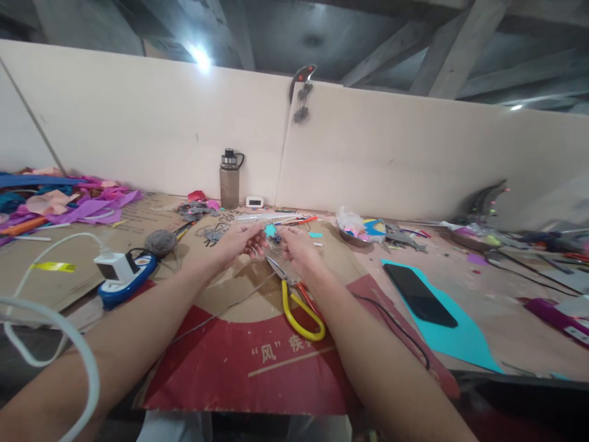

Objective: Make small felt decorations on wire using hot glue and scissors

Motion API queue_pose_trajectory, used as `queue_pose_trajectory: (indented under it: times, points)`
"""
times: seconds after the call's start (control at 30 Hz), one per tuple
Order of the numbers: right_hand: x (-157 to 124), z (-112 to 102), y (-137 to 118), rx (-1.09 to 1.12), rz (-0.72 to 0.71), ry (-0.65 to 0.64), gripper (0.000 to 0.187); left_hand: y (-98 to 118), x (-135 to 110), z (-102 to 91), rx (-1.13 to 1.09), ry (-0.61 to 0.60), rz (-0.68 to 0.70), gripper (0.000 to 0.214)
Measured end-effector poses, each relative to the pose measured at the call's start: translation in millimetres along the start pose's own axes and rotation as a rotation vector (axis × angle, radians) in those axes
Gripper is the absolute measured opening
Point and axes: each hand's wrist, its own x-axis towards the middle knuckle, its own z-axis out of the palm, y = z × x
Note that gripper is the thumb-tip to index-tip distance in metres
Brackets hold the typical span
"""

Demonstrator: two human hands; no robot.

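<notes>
Above the middle of the cardboard-covered table, my left hand [243,239] and my right hand [297,245] are close together, fingers closed in pinches. A small turquoise piece [270,230], roughly star-shaped, shows between the fingertips and appears gripped from both sides. Just below my right hand lie scissors [302,312] with yellow handles, blades pointing away from me and slightly left. Their blades reach near my fingers. A thin grey yarn strand [225,311] runs across the cardboard under the hands. Another turquoise scrap [315,235] rests right of my right hand.
A grey yarn ball [160,242] and a blue power strip [126,282] with a white charger lie left. A water bottle [229,181] stands at the back. Right are a bowl [356,238] of scraps and a black phone [419,294] on a turquoise sheet [464,342].
</notes>
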Motion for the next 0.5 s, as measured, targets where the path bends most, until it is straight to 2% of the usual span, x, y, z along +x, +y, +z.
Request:
queue_pose_trajectory:
  times: [0.13, 0.33, 0.5]
  points:
    - [0.5, 0.0, 1.3, -0.005, 0.001, -0.012, 0.024, -1.4, 1.0, -0.5, -0.051, 0.061, 0.002, 0.040]
    - [-0.6, 1.0, 2.7, -0.043, -0.001, -0.015, 0.022, -7.0, 3.3, -2.9, 0.064, -0.033, 0.038, 0.036]
    - [0.1, 2.0, 5.2, -0.105, -0.030, -0.003, 0.019, -9.0, 3.8, -6.2, 0.155, -0.034, 0.041, 0.035]
